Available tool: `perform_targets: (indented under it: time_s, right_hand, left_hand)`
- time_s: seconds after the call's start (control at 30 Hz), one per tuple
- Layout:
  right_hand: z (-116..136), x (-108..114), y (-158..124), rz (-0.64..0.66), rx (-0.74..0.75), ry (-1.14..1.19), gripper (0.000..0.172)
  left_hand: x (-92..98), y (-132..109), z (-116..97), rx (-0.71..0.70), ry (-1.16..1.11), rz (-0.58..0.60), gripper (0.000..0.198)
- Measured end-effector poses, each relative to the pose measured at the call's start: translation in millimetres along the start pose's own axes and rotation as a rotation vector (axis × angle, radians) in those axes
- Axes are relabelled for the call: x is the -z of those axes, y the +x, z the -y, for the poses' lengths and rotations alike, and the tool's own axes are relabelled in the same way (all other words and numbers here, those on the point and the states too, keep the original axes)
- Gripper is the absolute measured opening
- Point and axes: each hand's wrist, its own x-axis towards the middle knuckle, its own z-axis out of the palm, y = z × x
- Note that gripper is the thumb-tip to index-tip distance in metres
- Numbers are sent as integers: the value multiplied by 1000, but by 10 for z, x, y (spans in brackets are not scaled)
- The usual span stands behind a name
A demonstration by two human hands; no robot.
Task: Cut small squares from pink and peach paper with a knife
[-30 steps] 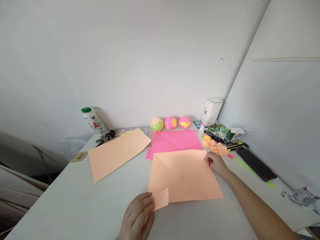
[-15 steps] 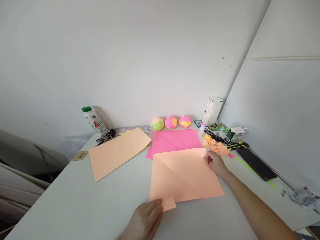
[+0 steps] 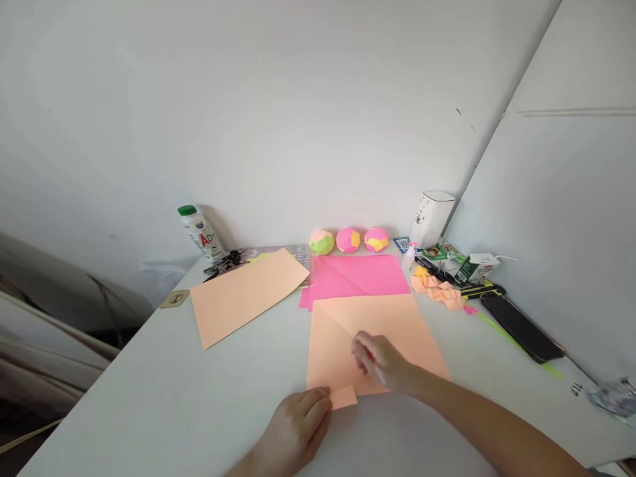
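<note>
A large peach sheet (image 3: 397,315) with a diagonal crease lies on the table, overlapping a pink sheet (image 3: 358,275) behind it. My left hand (image 3: 298,424) presses a small peach paper piece (image 3: 344,397) at the sheet's near left edge, fingers together on its left end. Over the middle of the large sheet is my right hand (image 3: 377,361), its fingers closed around a small red object, mostly hidden by them. Another peach sheet (image 3: 248,295) lies to the left.
Three paper balls, one of them green and peach (image 3: 322,243), sit by the wall. A bottle (image 3: 201,232) and keys (image 3: 226,263) are back left. Folded peach pieces (image 3: 440,292), a box (image 3: 477,268) and a black case (image 3: 519,328) lie right.
My right hand has moved left and nearer, from the peach sheet's far right corner to over its middle. My left hand still holds the small piece. The view has shifted slightly.
</note>
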Motion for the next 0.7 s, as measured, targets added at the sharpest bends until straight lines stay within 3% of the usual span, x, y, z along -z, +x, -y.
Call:
perform_targets:
  time_s: [0.13,0.3,0.4,0.57,0.7]
  right_hand:
    - [32,-298,51,74,-40,105,25]
    - [-11,-236,102,111,-147,202,31]
    - [10,-176,148,118,-212,290,35]
    - [-28,-170,229,112,-350,415,34]
    - [-107,-225,260,68,-318,356,32]
  left_hand:
    - [66,61,-2,-35,51,-41,19]
    - [206,200,190,-97,237,-206,17]
    - [195,260,352,-153,303,-257,23]
    - [86,252,423,-209,304,-181,26]
    - [79,180,401,-161,223,-83,22]
